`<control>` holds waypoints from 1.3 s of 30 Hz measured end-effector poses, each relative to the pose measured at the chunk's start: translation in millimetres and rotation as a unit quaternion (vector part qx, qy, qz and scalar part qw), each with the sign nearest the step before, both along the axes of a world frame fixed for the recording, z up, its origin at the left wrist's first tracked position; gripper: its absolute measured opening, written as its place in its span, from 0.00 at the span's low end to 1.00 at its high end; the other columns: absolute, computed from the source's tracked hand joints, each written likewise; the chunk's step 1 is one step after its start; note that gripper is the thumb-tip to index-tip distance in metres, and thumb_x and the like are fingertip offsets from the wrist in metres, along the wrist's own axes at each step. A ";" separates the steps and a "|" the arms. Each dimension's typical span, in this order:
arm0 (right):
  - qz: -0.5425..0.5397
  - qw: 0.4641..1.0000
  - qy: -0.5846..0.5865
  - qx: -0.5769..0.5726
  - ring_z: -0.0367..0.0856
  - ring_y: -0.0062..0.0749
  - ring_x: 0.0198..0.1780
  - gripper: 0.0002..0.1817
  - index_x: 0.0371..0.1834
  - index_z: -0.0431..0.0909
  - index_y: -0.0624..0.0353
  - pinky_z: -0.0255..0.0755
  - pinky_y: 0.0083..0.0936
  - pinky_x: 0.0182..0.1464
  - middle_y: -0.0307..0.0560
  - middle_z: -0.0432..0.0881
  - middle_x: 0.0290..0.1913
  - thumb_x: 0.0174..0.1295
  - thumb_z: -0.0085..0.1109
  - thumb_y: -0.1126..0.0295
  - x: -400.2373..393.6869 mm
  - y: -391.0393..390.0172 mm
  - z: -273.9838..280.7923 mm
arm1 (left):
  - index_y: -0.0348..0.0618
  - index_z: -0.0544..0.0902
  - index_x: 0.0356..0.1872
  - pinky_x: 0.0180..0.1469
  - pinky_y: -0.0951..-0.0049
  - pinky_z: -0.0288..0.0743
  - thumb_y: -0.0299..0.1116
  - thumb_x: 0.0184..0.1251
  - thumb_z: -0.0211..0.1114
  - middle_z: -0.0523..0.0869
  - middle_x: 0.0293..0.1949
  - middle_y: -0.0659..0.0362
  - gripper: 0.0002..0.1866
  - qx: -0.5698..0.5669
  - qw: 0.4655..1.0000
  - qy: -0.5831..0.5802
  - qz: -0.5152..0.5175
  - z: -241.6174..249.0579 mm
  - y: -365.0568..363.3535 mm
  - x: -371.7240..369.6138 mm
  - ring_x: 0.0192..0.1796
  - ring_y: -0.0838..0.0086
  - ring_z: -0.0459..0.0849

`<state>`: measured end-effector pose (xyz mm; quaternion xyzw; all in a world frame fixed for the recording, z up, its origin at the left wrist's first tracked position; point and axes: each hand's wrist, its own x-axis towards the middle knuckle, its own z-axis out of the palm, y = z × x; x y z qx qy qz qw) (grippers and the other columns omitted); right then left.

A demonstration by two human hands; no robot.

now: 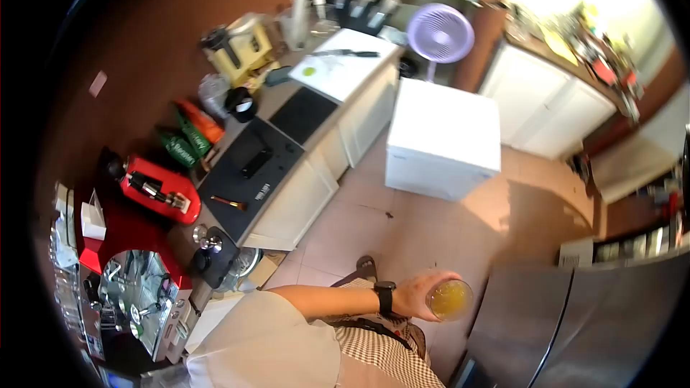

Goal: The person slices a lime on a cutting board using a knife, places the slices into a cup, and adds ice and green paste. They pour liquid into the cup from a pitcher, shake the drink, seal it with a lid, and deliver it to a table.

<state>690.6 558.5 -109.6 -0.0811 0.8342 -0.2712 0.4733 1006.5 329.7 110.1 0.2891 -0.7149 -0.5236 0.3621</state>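
"What stands farthest to the left of the hand?"

"A red-sided machine (182, 273) with a metal top, well apart from it. Beyond that, ahead and to the left, a red appliance (162, 190) stands beside green and orange bags (188, 142)."

"And on the bench (268, 105) nearer the hand?"

"Still to its left and ahead, a dark mat (223, 179) carries a brush (228, 203) and a small black device (256, 163). Farther ahead there's a yellow appliance (244, 50), then a white board (352, 80) with a knife (350, 52) and a round green piece (309, 71) lying on it."

"Coming to the arm itself?"

"A dark watch (386, 298) circles the wrist, just behind the left hand (415, 296). A foot (366, 266) shows on the floor, left of the hand and a little ahead."

"How are the fingers set?"

"Clamped around a glass (450, 299) of yellow liquid, which sits at the hand's right end. The view looks into its mouth; I can't tell whether it's quite upright."

"Anything ahead of the hand?"

"A white chest (445, 126), well apart, with a purple fan (440, 34) beyond it. Farther right are white cupboards (546, 104), and right of the hand, nearer, grey doors (532, 302)."
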 end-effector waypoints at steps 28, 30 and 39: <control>0.900 0.220 0.130 -0.352 0.75 0.56 0.67 0.54 0.77 0.62 0.58 0.67 0.44 0.71 0.60 0.77 0.62 0.44 0.82 0.64 655.8 -899.1 302.4 | 0.40 0.68 0.69 0.64 0.63 0.79 0.35 0.44 0.88 0.83 0.60 0.49 0.50 0.057 0.630 -0.025 0.774 -37.2 -397.5 397.7 0.61 0.59 0.84; 0.914 0.090 0.137 -0.371 0.75 0.52 0.66 0.53 0.76 0.64 0.59 0.64 0.45 0.71 0.57 0.78 0.61 0.44 0.82 0.61 673.2 -875.1 319.8 | 0.41 0.69 0.69 0.65 0.61 0.79 0.36 0.42 0.89 0.82 0.61 0.47 0.51 0.042 0.625 -0.065 0.776 -44.7 -404.2 399.7 0.62 0.56 0.84; 0.848 -0.163 0.121 -0.489 0.79 0.48 0.57 0.32 0.55 0.78 0.63 0.77 0.35 0.55 0.54 0.81 0.52 0.47 0.76 0.61 708.6 -770.0 291.3 | 0.38 0.66 0.72 0.68 0.58 0.74 0.43 0.39 0.90 0.78 0.66 0.43 0.57 0.090 0.652 -0.131 0.742 -58.5 -395.1 401.1 0.67 0.50 0.78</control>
